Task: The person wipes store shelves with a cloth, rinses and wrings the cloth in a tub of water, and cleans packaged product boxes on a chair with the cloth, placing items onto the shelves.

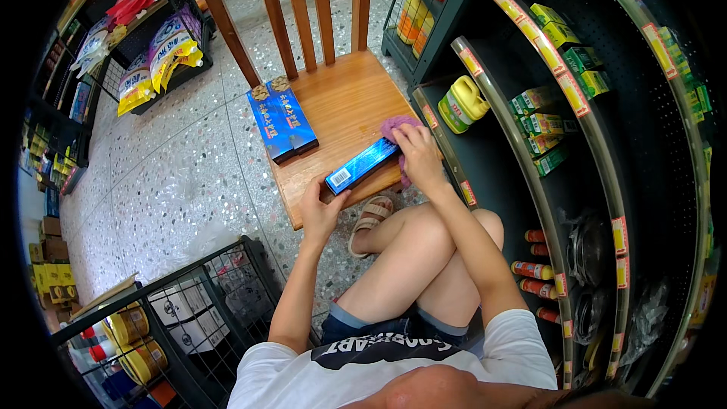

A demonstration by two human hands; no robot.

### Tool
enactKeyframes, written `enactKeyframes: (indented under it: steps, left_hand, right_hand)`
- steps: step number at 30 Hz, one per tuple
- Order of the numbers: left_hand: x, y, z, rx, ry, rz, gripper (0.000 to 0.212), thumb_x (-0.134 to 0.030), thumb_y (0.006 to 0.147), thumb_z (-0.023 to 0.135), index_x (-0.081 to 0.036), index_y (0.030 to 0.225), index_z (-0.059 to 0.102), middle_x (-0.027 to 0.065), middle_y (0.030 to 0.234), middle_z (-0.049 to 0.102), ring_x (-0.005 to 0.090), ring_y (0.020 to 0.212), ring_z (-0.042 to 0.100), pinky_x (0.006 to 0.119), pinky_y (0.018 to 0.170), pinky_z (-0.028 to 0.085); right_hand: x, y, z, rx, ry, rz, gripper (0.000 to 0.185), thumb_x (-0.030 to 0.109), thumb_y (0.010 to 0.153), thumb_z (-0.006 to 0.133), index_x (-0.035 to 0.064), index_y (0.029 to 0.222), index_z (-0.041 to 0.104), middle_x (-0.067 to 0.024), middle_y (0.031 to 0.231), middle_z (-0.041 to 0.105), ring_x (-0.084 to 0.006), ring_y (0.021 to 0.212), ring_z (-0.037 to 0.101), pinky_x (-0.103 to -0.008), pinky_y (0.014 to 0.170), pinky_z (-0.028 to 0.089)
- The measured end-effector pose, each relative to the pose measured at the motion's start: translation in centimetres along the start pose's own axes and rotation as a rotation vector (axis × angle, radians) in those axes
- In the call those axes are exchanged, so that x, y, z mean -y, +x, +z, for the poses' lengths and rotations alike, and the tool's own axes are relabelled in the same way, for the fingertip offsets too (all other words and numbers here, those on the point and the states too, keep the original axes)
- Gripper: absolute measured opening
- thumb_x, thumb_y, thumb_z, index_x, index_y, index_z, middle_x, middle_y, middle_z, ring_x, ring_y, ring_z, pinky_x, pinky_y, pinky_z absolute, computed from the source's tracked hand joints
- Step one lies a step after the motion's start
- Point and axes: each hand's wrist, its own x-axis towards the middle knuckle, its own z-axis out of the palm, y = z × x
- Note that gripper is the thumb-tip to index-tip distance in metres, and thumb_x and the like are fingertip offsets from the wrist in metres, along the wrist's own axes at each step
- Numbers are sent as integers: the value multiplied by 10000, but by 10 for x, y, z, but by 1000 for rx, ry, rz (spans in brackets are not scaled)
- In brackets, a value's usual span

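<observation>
A long blue carton [363, 165] with a barcode on its near end lies slantwise over the seat of a wooden chair [341, 91]. My left hand [322, 210] grips its near left end between thumb and fingers. At the carton's far right end, my right hand [417, 153] presses a purple cloth [397, 124] against it; part of the cloth hangs below that hand. Two more blue cartons [282, 119] lie side by side at the left edge of the seat.
Curved shelves [528, 182] with small boxes and bottles rise close on the right. A yellow jug [463, 103] stands on the lowest shelf. At the lower left is a wire rack [238, 289] holding jars and white boxes. Bagged goods [170, 45] sit on shelving at the upper left.
</observation>
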Motion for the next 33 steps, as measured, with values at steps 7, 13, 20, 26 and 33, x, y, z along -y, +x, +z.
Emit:
enactKeyframes:
  steps: [7,13,20,26,33]
  left_hand:
    - [13,0,3,-42,16,40,420,-19,684,765,-2,1054,568,154,1063,600,222,960,609,313,816,496]
    - [11,-5,0,-9,166,267,394,-19,670,756,-26,1015,567,206,1191,519,371,1104,512,405,931,433]
    - [17,-14,-6,164,283,385,497,-37,662,787,-41,1082,521,188,1261,465,347,1124,510,389,906,456]
    - [20,-15,-7,126,94,173,792,-63,663,787,11,1321,352,200,1200,505,323,1101,527,375,916,440]
    - [17,-14,-3,125,11,52,902,-66,643,796,43,1376,281,191,1117,530,305,1026,544,369,905,435]
  right_hand:
    - [-11,-2,1,-190,88,216,331,-88,744,499,-12,1035,636,-141,1071,583,-339,1014,519,-387,916,414]
    - [-29,-19,-6,-344,770,769,294,-72,809,470,-39,1063,614,-135,1083,597,-257,1031,569,-294,919,412]
    - [22,-21,-21,-244,572,413,332,-85,800,431,-5,1061,621,-132,1079,580,-290,1005,545,-346,901,419]
    - [102,-17,-7,-10,442,-144,338,17,734,537,27,1064,606,-113,1117,561,-315,1017,517,-416,873,429]
    - [90,-25,3,138,231,-135,304,113,771,536,16,1052,596,-71,1082,557,-239,985,516,-360,788,443]
